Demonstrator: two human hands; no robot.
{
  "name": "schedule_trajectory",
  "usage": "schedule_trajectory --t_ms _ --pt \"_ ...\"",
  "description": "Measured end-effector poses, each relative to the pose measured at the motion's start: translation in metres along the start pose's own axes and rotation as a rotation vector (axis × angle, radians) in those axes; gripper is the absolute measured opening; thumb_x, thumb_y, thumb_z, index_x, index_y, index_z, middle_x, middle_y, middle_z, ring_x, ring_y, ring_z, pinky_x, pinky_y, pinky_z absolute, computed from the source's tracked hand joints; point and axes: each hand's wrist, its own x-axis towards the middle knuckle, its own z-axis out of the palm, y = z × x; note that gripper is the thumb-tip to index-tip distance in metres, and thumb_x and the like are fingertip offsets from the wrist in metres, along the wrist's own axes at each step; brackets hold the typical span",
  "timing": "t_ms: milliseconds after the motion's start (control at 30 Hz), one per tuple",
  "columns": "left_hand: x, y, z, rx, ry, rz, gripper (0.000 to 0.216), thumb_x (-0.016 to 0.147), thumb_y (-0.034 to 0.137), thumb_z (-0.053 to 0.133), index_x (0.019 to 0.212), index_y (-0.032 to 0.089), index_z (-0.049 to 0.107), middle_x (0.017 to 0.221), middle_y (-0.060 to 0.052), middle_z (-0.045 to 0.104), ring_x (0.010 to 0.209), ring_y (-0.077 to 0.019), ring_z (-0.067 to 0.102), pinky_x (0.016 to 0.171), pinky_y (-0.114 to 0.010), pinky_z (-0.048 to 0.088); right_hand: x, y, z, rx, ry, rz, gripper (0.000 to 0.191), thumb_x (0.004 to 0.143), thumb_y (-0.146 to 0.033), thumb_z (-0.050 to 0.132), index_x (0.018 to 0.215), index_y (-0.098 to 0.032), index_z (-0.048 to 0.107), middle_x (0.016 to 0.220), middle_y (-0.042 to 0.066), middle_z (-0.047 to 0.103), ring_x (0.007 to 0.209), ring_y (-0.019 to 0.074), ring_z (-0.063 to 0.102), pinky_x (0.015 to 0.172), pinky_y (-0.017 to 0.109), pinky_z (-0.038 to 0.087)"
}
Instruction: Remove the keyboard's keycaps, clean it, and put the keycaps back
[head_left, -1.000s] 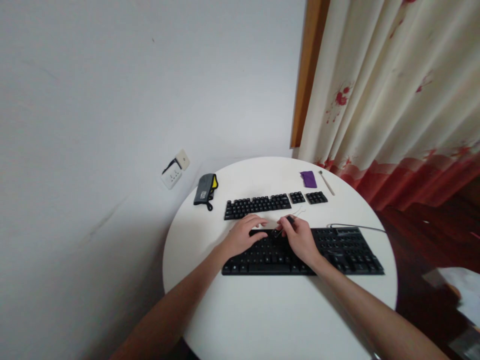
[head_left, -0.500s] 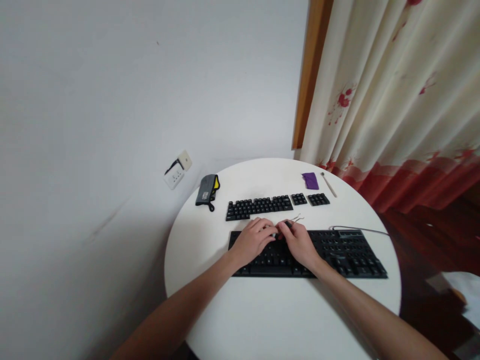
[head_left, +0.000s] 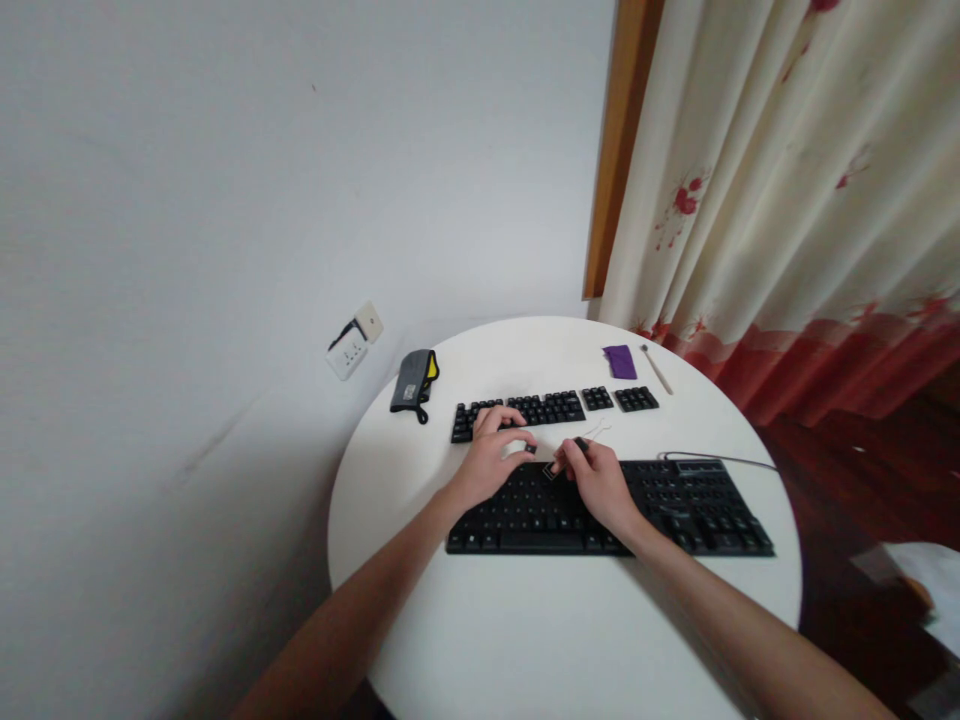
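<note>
My left hand (head_left: pixel 489 458) is pinching a small black keycap (head_left: pixel 530 449) between thumb and finger, above the back edge of a black keyboard (head_left: pixel 540 540). In my right hand (head_left: pixel 598 478) is a keycap puller with a black handle (head_left: pixel 581 443), its thin wires showing beyond the fist. A wire end lies over the keyboard's upper rows, left of the right fingers. Much of the keyboard's middle is hidden by the right hand and wrist. Behind the keyboard, loose black keycaps (head_left: pixel 556 408) stand in rows, partly covered by my left fingers.
On the round white table (head_left: pixel 525 620) a grey pouch (head_left: pixel 412 384) lies at the back left. A purple cloth (head_left: pixel 620 362) and a thin, light-coloured stick (head_left: pixel 658 370) lie at the back right. The keyboard's cable (head_left: pixel 731 459) runs off the right side.
My left hand has moved left and away from the right hand, with a keycap now showing in its fingers. My right hand stays over the keyboard with the puller.
</note>
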Motion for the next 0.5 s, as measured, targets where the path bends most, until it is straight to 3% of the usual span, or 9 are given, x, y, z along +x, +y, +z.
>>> schedule_trajectory --t_ms 233,500 --pt "0.007 -0.045 -0.001 0.236 -0.079 -0.144 0.011 0.07 0.026 0.082 0.077 0.032 0.077 0.127 -0.001 0.05 0.117 -0.03 0.038 0.095 -0.05 0.032 -0.002 0.002 0.003 0.02 -0.036 -0.002 0.046 0.093 -0.053 0.044 0.076 -0.017 0.067 0.071 0.006 0.07 0.062 0.0179 0.058 0.062 0.028 0.045" --pt "0.004 -0.058 0.009 0.234 0.005 -0.26 0.014 0.066 0.034 0.084 0.078 0.036 0.078 0.127 0.0 0.054 0.111 -0.031 0.039 0.092 -0.052 0.033 -0.001 0.005 0.003 0.03 -0.038 -0.003 0.044 0.093 -0.051 0.045 0.077 -0.017 0.067 0.072 0.006 0.07 0.064 0.0181 0.059 0.063 0.029 0.045"
